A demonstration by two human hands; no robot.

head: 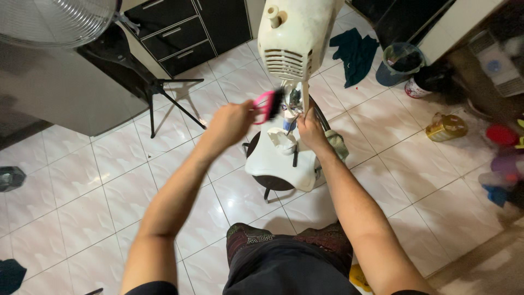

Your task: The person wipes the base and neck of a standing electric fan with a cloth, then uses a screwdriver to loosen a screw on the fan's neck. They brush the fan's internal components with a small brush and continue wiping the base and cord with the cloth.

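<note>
A cream-white fan motor housing (293,38) stands on its neck over a white base (273,158) that rests on a round dark stool (273,183). My left hand (230,123) grips a pink-handled brush (267,105), its dark bristles against the neck just below the housing. My right hand (310,131) holds the neck of the fan from the right side. A crumpled white cloth (281,139) and a small dark tool (295,155) lie on the base.
A fan grille (54,22) sits at top left beside a black tripod stand (164,93). On the tiled floor lie a teal cloth (355,49), a bucket (401,63) and a yellow container (446,127); clutter lines the right edge.
</note>
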